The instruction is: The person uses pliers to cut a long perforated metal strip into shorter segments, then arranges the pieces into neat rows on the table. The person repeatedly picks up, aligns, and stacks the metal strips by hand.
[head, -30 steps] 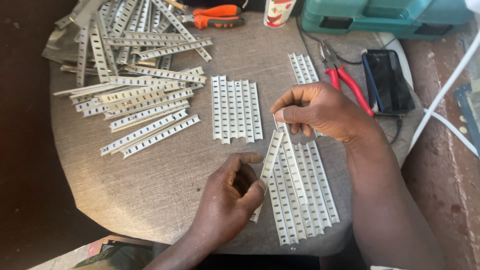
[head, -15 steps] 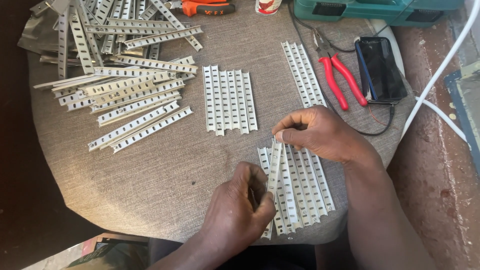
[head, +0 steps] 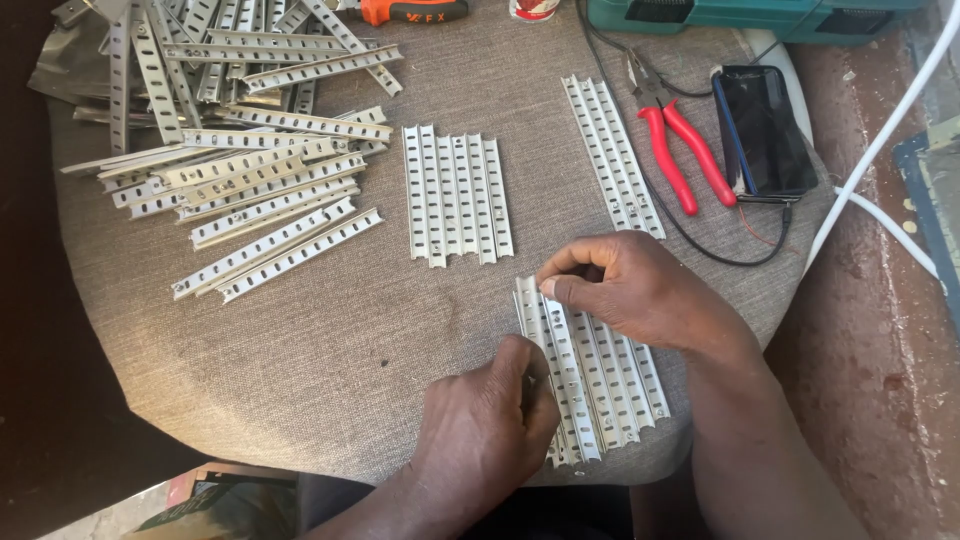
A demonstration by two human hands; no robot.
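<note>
A row of slotted metal strips [head: 600, 375] lies side by side at the near edge of a grey fabric-covered round table [head: 330, 340]. My right hand [head: 640, 290] pinches the far end of the leftmost strip in that row. My left hand [head: 490, 425] pinches the same strip near its near end. The strip lies flat against the others. A second neat row of strips [head: 457, 195] sits in the middle of the table, and a third, narrower row [head: 612, 155] lies further right.
A loose heap of strips [head: 230, 130] covers the far left. Red-handled pliers [head: 680, 140], a black phone [head: 765, 130] with a cable, an orange-handled tool [head: 410, 10], a green case [head: 740, 15] and a white cord [head: 880, 150] are at the far right.
Both hands have lowered the strip from a raised, tilted position down onto the left side of the near row. The view has shifted slightly.
</note>
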